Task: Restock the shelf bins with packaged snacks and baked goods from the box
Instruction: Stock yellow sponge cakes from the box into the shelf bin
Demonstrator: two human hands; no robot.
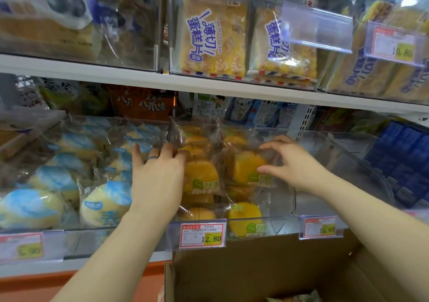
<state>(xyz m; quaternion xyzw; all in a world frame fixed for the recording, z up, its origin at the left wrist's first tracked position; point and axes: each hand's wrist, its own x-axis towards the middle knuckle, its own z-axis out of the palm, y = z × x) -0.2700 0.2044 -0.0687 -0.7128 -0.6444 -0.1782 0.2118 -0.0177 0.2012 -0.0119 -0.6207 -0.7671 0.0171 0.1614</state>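
Clear packets of orange cakes with green labels point(201, 174) fill the middle clear shelf bin point(282, 213). My left hand point(157, 174) lies over the left side of the pile, its fingertips touching a packet. My right hand point(292, 162) pinches the right-hand top packet point(246, 166) between thumb and curled fingers. The brown cardboard box point(255, 269) stands open below the shelf, and a bit of packaging point(294, 298) shows at its bottom.
The left bin holds blue-and-white wrapped buns point(69, 185). The right bin point(348, 162) has dark blue boxes point(404, 158) at its far side. Sliced cake packets point(213, 37) stand on the upper shelf. Price tags point(202, 235) hang along the shelf edge.
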